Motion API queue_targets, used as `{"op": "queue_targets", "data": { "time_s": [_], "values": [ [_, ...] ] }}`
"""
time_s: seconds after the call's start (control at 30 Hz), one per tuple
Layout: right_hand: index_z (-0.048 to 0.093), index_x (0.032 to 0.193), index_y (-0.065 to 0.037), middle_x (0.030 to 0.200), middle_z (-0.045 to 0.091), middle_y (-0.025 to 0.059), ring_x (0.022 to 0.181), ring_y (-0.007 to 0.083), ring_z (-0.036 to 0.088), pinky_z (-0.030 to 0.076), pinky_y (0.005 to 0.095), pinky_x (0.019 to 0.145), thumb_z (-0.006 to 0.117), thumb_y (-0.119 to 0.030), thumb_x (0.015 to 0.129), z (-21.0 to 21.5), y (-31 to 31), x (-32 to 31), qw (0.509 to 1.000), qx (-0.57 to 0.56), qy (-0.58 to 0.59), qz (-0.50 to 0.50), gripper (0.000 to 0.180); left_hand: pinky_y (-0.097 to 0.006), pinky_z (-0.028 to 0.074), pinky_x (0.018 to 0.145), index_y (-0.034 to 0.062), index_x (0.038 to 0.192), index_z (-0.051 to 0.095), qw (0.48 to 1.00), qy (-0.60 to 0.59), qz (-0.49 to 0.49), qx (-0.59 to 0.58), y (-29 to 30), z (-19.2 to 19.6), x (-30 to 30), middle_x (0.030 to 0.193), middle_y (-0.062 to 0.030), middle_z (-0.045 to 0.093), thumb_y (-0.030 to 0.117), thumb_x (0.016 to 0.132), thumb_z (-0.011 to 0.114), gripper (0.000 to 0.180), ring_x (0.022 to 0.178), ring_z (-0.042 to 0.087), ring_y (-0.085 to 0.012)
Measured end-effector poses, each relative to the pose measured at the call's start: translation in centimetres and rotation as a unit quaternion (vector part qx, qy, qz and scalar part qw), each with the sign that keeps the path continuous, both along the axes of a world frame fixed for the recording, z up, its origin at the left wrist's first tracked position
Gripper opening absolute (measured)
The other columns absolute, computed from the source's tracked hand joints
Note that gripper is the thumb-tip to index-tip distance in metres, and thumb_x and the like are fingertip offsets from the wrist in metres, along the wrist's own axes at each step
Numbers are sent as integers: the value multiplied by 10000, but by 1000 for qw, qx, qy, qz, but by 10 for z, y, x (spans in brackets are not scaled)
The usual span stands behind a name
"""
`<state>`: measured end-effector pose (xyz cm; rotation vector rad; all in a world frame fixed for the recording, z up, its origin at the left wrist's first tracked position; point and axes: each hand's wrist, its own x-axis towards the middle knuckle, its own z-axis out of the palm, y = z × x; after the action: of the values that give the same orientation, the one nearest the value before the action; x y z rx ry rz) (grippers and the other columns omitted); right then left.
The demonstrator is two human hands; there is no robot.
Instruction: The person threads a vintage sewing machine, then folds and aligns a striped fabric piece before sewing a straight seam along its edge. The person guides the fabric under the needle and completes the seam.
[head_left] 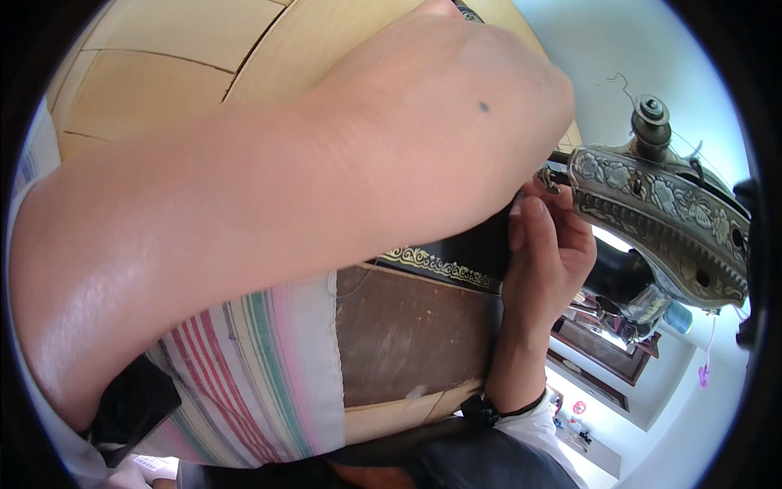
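Observation:
A sewing machine with an ornate embossed metal face plate (652, 191) stands at the right, a round metal knob (652, 122) on its upper side. My left hand (456, 106) reaches across the front of the view, its back toward me; its fingers are hidden behind it, so their hold does not show. Close by the small metal fitting (548, 180) at the end of the machine is my right hand (547, 240), thumb and fingers drawn together in a pinch. What lies between them is too small to make out. Below both hands runs the machine's black bed (468, 248) with a gold scroll border.
A striped cloth (252, 367) lies beneath my left forearm. Beside it is a worn brown panel (415, 338), and pale wooden boards (155, 81) fill the upper left. A pink thread (712, 346) hangs below the machine head. A shelf with small items (578, 436) stands farther off.

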<state>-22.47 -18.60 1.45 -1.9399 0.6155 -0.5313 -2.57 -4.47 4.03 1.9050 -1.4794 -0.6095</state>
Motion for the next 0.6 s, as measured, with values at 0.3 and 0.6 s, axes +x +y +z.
{"op": "queue_targets", "data": {
  "time_s": [0.3,0.6],
  "values": [
    [697,1132,-10,989,753,128,712,90,626,433,189,546,722,-9,935,2,-4,9,998,-45,34,-5,198,-400,467,917,32,744,739,999,1,-2,43,-8,14,-7,756,-156,712,121,804,672,126,807,715,-291],
    [743,1111,38,843,733,38,647,57,592,374,176,536,766,-58,906,3,0,21,996,-84,40,-4,229,-408,467,940,15,752,736,996,0,-7,88,-11,23,-5,768,-171,713,118,804,667,135,818,719,-298]
  ]
}}
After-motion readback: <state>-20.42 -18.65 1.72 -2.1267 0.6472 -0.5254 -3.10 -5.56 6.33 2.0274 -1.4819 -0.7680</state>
